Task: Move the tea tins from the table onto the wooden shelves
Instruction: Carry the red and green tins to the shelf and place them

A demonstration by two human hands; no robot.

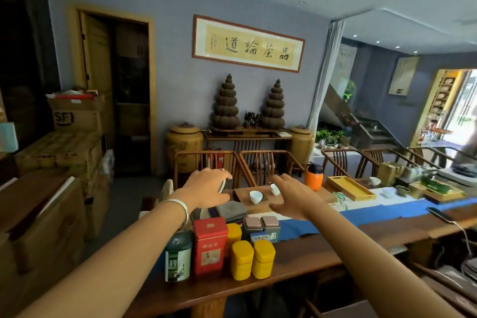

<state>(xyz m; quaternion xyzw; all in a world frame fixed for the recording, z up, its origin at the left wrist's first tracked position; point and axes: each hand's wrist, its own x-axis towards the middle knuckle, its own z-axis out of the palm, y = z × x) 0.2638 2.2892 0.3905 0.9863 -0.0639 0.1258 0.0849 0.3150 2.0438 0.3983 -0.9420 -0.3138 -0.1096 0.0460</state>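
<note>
Several tea tins stand grouped at the near left end of the long wooden table (322, 258): a green and white round tin (178, 258), a tall red tin (210, 246), three yellow tins (252, 259) and two grey-lidded tins (262, 227) behind them. My left hand (206, 187), with a silver bangle on the wrist, hovers above and beyond the tins, fingers spread, holding nothing. My right hand (291, 195) is stretched out beside it over the table, also empty with fingers apart. No wooden shelves for the tins are clearly in view.
A wooden tea tray with two white cups (256, 197) sits past the tins, then an orange flask (313, 177), a yellow tray (351, 187) and a phone (440, 214) on the blue runner. Wooden chairs (206, 165) line the far side. Cardboard boxes (59, 152) stack at left.
</note>
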